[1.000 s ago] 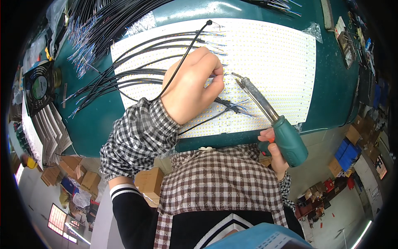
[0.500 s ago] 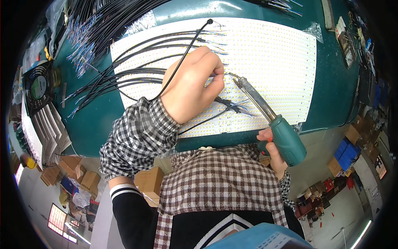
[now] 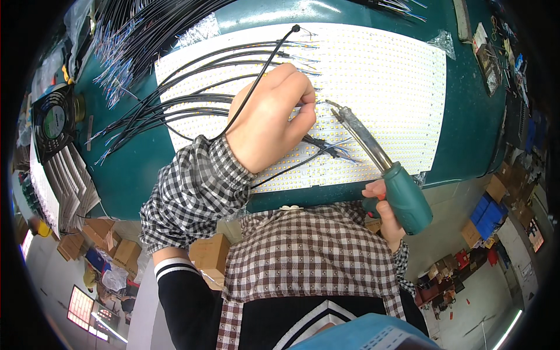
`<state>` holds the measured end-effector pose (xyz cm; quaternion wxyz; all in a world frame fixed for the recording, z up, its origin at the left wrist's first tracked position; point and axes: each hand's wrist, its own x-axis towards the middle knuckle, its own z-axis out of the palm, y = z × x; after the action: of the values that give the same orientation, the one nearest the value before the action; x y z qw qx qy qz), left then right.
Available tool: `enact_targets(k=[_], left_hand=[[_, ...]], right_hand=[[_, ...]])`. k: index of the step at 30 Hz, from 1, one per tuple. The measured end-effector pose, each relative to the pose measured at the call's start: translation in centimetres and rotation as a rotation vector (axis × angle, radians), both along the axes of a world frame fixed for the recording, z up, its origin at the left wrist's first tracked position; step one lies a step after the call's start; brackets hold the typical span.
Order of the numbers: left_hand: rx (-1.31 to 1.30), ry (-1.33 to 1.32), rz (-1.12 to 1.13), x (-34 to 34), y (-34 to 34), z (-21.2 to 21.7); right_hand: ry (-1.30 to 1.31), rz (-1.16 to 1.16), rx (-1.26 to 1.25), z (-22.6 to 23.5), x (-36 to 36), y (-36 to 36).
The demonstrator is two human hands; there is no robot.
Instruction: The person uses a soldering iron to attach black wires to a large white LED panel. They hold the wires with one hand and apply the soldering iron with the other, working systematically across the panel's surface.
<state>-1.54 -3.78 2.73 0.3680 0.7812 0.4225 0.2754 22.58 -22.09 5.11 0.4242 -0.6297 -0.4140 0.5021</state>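
Note:
A white board covered in rows of small yellow LEDs lies in front of me, with several black cables across its left half, their thin stripped wires ending near its middle. My left hand rests over the board, thumb and forefinger pinched on a cable's thin wire end, which the fingers mostly hide. A soldering iron with a green pistol-shaped handle is gripped in my right hand, below the board's right part. Its tip is just right of the left fingertips, apart from them. One loose cable arches over my left wrist.
The board sits on a green table. A thick bundle of black cables lies at the back left. At the left edge are a black fan and stacked white sheets. A tray-like block with tools stands at the right.
The soldering iron has shifted slightly to the right, its tip drawing a little away from the left fingertips. My left hand holds its place.

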Motion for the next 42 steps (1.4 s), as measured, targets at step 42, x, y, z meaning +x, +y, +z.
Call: enact_targets(k=[42], left_hand=[[-0.095,0.172,0.096,-1.3,-4.1,2.7]], right_hand=[[0.054,-0.076,0.181,0.9,1.5,-0.5]])
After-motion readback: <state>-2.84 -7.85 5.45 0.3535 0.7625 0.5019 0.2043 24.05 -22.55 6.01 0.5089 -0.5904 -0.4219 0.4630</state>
